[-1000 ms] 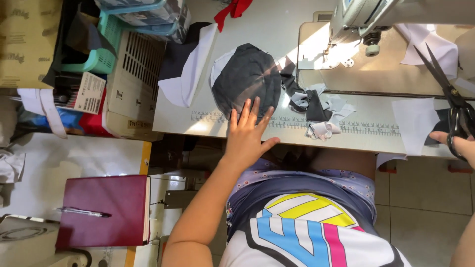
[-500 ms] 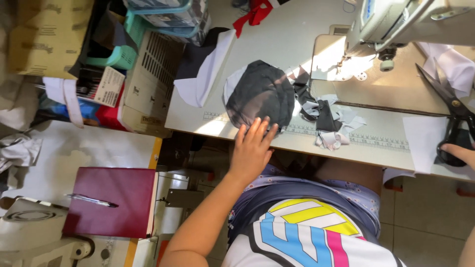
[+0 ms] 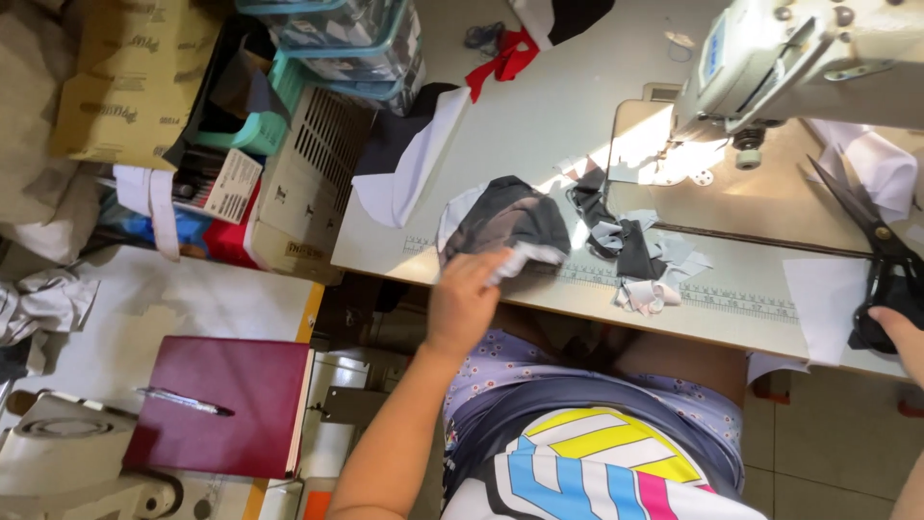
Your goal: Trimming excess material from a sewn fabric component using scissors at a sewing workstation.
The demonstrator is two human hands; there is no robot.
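1. The dark grey fabric piece (image 3: 510, 223) we're working on looks light and floppy. It's bunched and folded over itself with a paler lining showing at the near edge, so we'd guess thin, soft cloth that drapes and slides easily on a smooth top. Nothing fragile about it. The best place to take it is probably that near edge, where the layers stack up and a pinch gets all of them.

2. It sits on the sewing table (image 3: 539, 125), near the front edge, just above the printed ruler strip (image 3: 712, 294) that runs along that edge.

3. Our left hand (image 3: 469, 300) is right at the table's front edge, fingers curled up onto the near edge of the cloth. It looks like we're pinching or lifting that pale edge, but motion blur means we can't tell exactly how the fingers close.

4. A little further along the table there's a small heap of grey, black and white scraps (image 3: 640, 260), close to the fabric piece but not clearly touching it.

5. Our right hand (image 3: 900, 332) is way over at the table's far right end, barely in view, resting on the handles of big black scissors (image 3: 871, 246) lying there. Can't tell if the grip is closed.

6. The sewing machine (image 3: 799, 63) stands at the back of the table, well apart from the cloth.
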